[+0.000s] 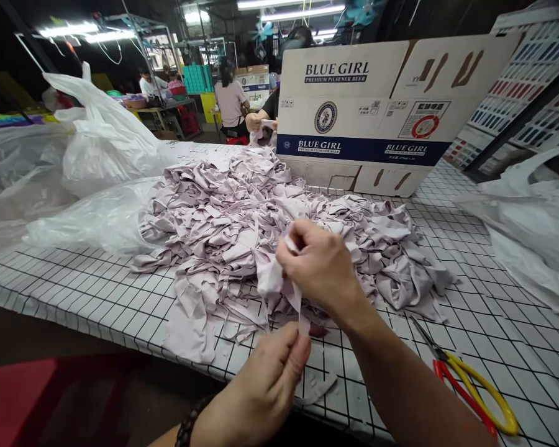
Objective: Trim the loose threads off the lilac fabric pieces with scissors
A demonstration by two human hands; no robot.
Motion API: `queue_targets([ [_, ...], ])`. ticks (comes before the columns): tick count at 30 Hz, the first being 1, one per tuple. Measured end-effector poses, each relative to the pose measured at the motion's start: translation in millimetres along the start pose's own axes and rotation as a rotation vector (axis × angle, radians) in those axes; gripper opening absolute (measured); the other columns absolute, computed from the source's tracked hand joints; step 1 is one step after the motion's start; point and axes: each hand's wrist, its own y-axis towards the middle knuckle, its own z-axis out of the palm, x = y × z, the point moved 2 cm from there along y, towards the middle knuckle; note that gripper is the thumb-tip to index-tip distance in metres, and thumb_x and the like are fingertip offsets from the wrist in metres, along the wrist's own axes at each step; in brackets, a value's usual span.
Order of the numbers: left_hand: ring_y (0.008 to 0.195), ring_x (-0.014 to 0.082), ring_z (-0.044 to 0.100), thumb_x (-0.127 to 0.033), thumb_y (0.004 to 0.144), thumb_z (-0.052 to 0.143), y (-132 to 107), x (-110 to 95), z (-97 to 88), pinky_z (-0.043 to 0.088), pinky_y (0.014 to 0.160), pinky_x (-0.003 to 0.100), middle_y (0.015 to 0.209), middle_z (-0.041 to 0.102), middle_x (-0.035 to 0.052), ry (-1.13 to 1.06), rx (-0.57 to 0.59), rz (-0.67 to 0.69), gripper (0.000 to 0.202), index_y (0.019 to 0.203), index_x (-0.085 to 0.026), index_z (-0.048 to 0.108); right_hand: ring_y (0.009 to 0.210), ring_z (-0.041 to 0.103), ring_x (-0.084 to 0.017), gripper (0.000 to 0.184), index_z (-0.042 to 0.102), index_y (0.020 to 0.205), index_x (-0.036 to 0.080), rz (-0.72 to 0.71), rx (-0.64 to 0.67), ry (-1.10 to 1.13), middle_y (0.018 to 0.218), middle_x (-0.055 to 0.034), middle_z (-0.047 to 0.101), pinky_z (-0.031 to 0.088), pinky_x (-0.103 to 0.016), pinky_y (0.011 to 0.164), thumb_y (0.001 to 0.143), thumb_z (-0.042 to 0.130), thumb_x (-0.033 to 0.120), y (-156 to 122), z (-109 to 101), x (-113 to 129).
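A big heap of pale lilac fabric pieces (242, 211) lies on the white, black-gridded table (484, 298). My right hand (319, 264) is closed in a pinch on the upper end of a lilac fabric strip (279, 282) pulled up from the heap's near edge. My left hand (265, 385), lower and nearer, pinches the strip's bottom end between thumb and fingers, so the strip runs taut between both hands. A dark bead bracelet sits on my left wrist.
Red-and-yellow scissors (470, 385) lie on the table at the right. A "Blue Girl" cardboard box (377, 118) stands behind the heap. Clear plastic bags (102, 143) lie left and at the right (531, 230). Other people work at tables in the background (230, 102). A small scrap (317, 390) lies near the edge.
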Motion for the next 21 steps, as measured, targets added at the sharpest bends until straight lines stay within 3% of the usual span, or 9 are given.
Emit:
queue_targets([
  [2,0.058,0.0116,0.047,-0.05,0.097,0.042,1.3,1.2,4.8,0.045,0.06,0.026,0.066,0.044,-0.0029,-0.31,0.07,-0.068,0.04,0.109,-0.018,0.063,0.055,0.055,-0.013,0.011,0.058,0.082,0.02,-0.096,0.227,-0.221,0.069,-0.0001,0.061,0.042,-0.025,0.049,0.084,0.062,0.03,3.6,3.3,1.4],
  [5,0.051,0.0075,0.039,-0.054,0.087,0.059,5.4,12.1,9.2,0.048,0.054,0.023,0.064,0.039,-0.0056,-0.699,0.083,-0.133,0.043,0.104,-0.015,0.064,0.079,0.064,-0.017,0.014,0.061,0.098,0.02,-0.159,0.429,-0.201,0.092,-0.0048,0.069,0.051,-0.03,0.068,0.091,0.051,0.028,-5.7,-3.4,-22.6],
  [7,0.05,0.006,0.038,-0.052,0.082,0.068,8.2,17.2,8.7,0.051,0.054,0.024,0.064,0.041,-0.0053,-0.797,0.076,-0.148,0.039,0.092,-0.014,0.065,0.096,0.064,-0.017,0.02,0.061,0.106,0.022,-0.196,0.483,-0.112,0.106,-0.0052,0.069,0.052,-0.032,0.083,0.094,0.045,0.023,-22.1,-11.9,-44.4],
  [10,0.048,0.0055,0.044,-0.051,0.082,0.068,10.5,15.3,6.4,0.052,0.053,0.023,0.064,0.044,-0.0045,-0.824,0.114,-0.165,0.038,0.081,-0.013,0.066,0.115,0.059,-0.019,0.03,0.061,0.119,0.025,-0.25,0.586,0.0,0.122,-0.006,0.065,0.048,-0.035,0.098,0.089,0.057,0.023,-53.5,-14.1,-70.5],
  [12,0.046,0.0064,0.049,-0.053,0.082,0.066,10.9,10.6,5.6,0.051,0.051,0.022,0.061,0.044,-0.0047,-0.808,0.151,-0.182,0.04,0.085,-0.013,0.069,0.12,0.056,-0.022,0.033,0.065,0.118,0.025,-0.312,0.522,0.014,0.122,-0.0067,0.067,0.046,-0.039,0.102,0.086,0.063,0.025,-68.8,-8.0,-80.4],
  [16,0.041,0.0068,0.048,-0.057,0.084,0.062,10.0,8.8,4.3,0.045,0.043,0.02,0.056,0.046,-0.0041,-0.682,0.153,-0.193,0.045,0.092,-0.015,0.074,0.113,0.061,-0.024,0.028,0.07,0.112,0.023,-0.486,0.131,-0.059,0.107,-0.0075,0.074,0.044,-0.044,0.097,0.091,0.052,0.02,-75.1,0.9,-87.6],
  [19,0.043,0.0073,0.046,-0.059,0.086,0.057,9.1,15.8,-1.0,0.043,0.043,0.021,0.065,0.051,0.0003,-0.437,0.003,-0.112,0.046,0.084,-0.017,0.076,0.104,0.064,-0.023,0.032,0.069,0.113,0.024,-0.554,-0.083,-0.214,0.1,-0.0061,0.076,0.041,-0.044,0.094,0.09,0.05,0.013,-71.1,-2.1,-89.3],
  [21,0.062,0.0134,0.057,-0.056,0.088,0.055,8.4,19.2,-6.7,0.051,0.058,0.027,0.087,0.058,0.0074,-0.19,-0.178,0.003,0.044,0.078,-0.019,0.077,0.097,0.066,-0.022,0.03,0.07,0.11,0.024,-0.589,-0.12,-0.301,0.093,-0.0043,0.076,0.039,-0.044,0.093,0.089,0.052,0.013,-70.5,-3.5,-90.5],
])
